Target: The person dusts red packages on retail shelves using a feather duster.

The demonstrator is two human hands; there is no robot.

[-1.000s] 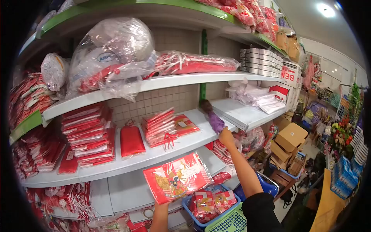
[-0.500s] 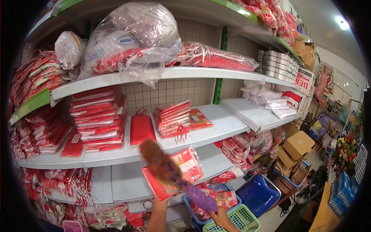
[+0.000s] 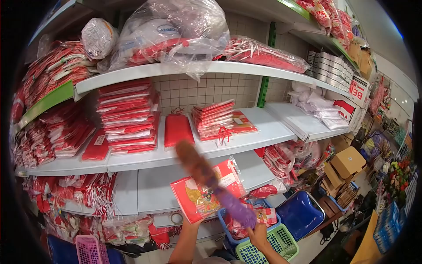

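My left hand (image 3: 191, 229) is closed on the lower edge of a flat red packet (image 3: 184, 198) in clear plastic, printed with a golden eagle and bearing a white written label. In my right hand (image 3: 259, 237) is the lower end of a feather duster (image 3: 213, 182), blurred, with brown bristles at the top and purple ones below. It slants up to the left across the front of the packet and hides part of it. Behind the duster's tip, a red folded bundle (image 3: 178, 130) lies on the middle shelf.
Tall stacks of red and white packets (image 3: 127, 119) fill the left of the middle shelf (image 3: 246, 141). A blue basket (image 3: 224, 218) of packets and a green basket (image 3: 281, 242) stand low at right. Cardboard boxes (image 3: 347, 163) are further right.
The whole view has shifted, so the shelves sit further right and higher. The packet has tilted and more of its eagle shows. Both hands keep their hold.
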